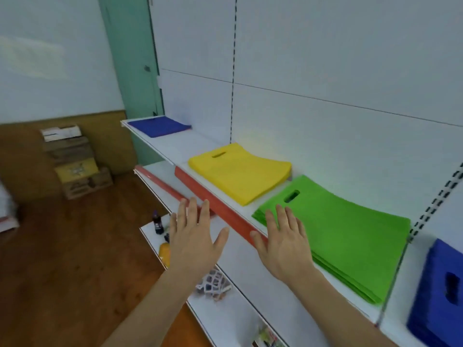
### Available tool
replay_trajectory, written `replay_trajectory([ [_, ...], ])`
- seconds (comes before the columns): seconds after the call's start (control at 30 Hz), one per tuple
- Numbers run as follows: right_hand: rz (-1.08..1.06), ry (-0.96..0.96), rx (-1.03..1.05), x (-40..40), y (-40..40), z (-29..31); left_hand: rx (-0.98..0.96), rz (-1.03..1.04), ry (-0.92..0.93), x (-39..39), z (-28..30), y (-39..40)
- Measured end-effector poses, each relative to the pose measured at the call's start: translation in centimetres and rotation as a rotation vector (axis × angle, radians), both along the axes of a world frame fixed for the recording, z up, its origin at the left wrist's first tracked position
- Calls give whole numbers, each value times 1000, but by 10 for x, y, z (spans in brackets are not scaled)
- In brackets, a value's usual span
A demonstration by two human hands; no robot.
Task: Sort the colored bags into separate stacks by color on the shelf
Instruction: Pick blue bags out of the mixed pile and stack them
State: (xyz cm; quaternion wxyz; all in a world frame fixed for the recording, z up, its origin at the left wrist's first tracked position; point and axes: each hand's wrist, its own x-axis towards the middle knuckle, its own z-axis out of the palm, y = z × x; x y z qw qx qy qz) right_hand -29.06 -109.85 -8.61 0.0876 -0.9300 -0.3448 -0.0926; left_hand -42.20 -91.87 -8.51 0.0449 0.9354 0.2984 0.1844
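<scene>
White back panels rise behind the shelf (pixel 225 169), on which three sorted stacks lie: green bags (pixel 345 236) at near right, yellow bags (pixel 240 171) just left of them, blue bags (pixel 159 126) at the far left. More blue bags (pixel 438 291) sit nearest right. The bags are judged light, limp and slippery, best pinched at an edge or handle slot. Each grip is spread, nothing held: right hand (pixel 285 244) over the green corner, left hand (pixel 193 236) before the shelf.

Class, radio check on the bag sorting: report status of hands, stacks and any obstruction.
Left hand open, holds nothing. Right hand open at the green stack. Yellow stack and two blue stacks lie apart. Nothing blocks the shelf.
</scene>
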Motion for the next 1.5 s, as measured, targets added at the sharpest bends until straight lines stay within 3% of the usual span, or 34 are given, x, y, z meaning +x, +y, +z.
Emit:
replay_trajectory([
  [0.2,165,23,-11,38,139,6,54,161,38,19,12,117],
  [0.57,279,-20,-71,68,364,14,-30,308,3,20,5,317],
  [1.03,119,25,-63,96,595,23,-26,131,-33,80,14,577],
  [1.5,-63,60,-33,228,783,9,-57,-68,68,228,10,778],
])
